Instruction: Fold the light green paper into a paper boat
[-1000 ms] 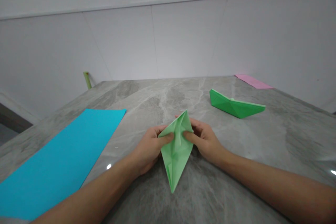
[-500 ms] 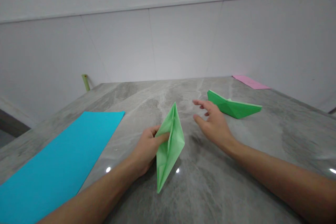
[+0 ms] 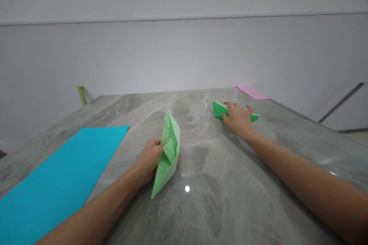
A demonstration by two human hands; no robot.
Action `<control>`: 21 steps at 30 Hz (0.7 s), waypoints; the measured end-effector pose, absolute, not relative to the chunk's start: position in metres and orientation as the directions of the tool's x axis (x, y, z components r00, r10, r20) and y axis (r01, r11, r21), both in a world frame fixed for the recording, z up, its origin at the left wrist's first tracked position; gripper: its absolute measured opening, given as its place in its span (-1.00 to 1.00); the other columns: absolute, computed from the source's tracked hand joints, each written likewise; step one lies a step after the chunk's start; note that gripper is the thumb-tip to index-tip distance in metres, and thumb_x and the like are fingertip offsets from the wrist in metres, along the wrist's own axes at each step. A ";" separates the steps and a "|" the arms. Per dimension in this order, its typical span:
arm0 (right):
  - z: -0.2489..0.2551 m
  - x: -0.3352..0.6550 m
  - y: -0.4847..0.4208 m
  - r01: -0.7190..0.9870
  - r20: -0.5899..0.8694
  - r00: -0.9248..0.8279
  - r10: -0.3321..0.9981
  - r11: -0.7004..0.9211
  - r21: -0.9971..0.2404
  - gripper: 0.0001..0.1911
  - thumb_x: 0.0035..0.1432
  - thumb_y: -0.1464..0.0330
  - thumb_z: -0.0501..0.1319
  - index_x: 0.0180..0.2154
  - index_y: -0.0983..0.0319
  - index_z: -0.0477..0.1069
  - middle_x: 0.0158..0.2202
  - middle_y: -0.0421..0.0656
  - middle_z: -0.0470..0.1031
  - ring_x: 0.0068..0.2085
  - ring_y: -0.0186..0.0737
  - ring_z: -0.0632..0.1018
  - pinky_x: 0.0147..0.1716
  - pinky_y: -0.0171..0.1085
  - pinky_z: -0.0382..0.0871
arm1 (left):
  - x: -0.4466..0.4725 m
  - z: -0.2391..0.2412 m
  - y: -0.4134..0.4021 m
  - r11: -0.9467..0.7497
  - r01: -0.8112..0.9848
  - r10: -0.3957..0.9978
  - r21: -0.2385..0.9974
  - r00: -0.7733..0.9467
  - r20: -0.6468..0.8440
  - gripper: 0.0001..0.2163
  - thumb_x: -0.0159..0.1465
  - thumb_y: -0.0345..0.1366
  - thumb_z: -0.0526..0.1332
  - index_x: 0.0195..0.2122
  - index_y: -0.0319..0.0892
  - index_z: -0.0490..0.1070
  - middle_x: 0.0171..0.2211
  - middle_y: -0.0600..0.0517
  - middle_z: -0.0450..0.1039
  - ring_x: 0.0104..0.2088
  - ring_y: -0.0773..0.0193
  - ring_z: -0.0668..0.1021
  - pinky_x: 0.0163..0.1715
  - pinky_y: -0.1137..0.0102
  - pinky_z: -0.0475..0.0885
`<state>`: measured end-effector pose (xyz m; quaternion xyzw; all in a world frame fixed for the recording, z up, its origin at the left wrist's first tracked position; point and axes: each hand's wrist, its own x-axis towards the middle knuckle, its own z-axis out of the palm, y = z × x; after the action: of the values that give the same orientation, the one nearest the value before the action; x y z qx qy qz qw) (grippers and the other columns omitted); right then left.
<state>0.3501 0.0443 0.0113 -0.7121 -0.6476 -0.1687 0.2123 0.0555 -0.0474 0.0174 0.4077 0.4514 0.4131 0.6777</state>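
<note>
A light green folded paper boat [image 3: 170,149] is held in my left hand [image 3: 149,157], its pointed ends up and down and its opened hollow facing right. The left thumb presses on its side, and fingertips show behind its right edge. Farther off to the right, my right hand [image 3: 238,118] reaches over a darker green paper boat [image 3: 219,110] on the table. Its thumb lies on the near side and its fingers curl over the far side. The palm covers the middle of this boat, so only both ends show.
A large blue paper sheet [image 3: 71,164] lies on the grey marbled tabletop [image 3: 201,199] at left. Pink paper [image 3: 253,92] rests at the far right edge by the white wall [image 3: 184,53]. A pale green tube-like object [image 3: 81,95] stands beyond the far left corner.
My right hand has moved from beside the darker green boat onto it. In my left hand, the light green boat has turned and its hollow is spread wider. The view has shifted to the right.
</note>
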 end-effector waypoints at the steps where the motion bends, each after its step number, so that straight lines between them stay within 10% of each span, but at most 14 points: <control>1: 0.013 0.348 0.041 0.992 0.471 0.100 0.877 -0.054 -0.111 -0.52 0.13 0.40 0.06 0.10 0.37 0.24 -0.09 0.18 0.47 -0.05 0.12 0.45 0.04 0.21 -0.16 | 0.055 0.018 -0.047 0.334 -0.179 0.925 0.925 0.250 -0.285 -0.79 -0.07 -0.29 0.34 -0.40 -0.28 0.51 -0.60 -0.04 0.49 -0.62 0.22 0.52 -0.63 0.40 0.38; 8: 0.036 0.319 -0.005 0.935 0.317 -0.264 0.911 0.322 -0.147 -0.51 0.03 0.49 0.20 0.04 0.13 0.30 -0.17 -0.15 0.56 -0.07 -0.15 0.51 0.12 0.01 -0.04 | 0.044 0.035 -0.046 0.125 -0.088 0.986 0.988 0.120 -0.114 -0.85 -0.15 -0.30 0.32 -0.57 -0.28 0.47 -0.75 0.08 0.35 -0.77 0.37 0.33 -0.74 0.50 0.19; 13: 0.046 0.295 -0.066 0.607 0.301 -0.687 0.661 0.750 -0.262 -0.59 0.06 0.52 0.19 -0.02 0.16 0.36 -0.11 -0.11 0.53 -0.01 -0.12 0.46 0.18 0.13 -0.17 | 0.032 0.051 -0.048 -0.018 -0.046 0.999 0.999 0.049 0.020 -0.80 -0.12 -0.24 0.30 -0.49 -0.24 0.51 -0.74 0.11 0.35 -0.72 0.37 0.34 -0.71 0.51 0.16; 21: 0.061 0.320 -0.181 0.603 0.694 -0.330 0.640 0.708 -0.366 -0.63 0.11 0.47 0.15 -0.01 0.17 0.37 -0.19 -0.05 0.51 -0.16 -0.09 0.49 -0.15 -0.04 0.36 | 0.041 0.029 -0.060 -0.065 0.068 0.953 0.996 0.300 0.042 -0.73 -0.06 -0.29 0.33 -0.30 -0.22 0.57 -0.59 0.07 0.45 -0.66 0.38 0.36 -0.65 0.50 0.21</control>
<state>0.3203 -0.1813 0.0612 -0.3813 -0.8153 0.0210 0.4353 0.0410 -0.0595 0.0295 0.6020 0.4241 0.4127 0.5361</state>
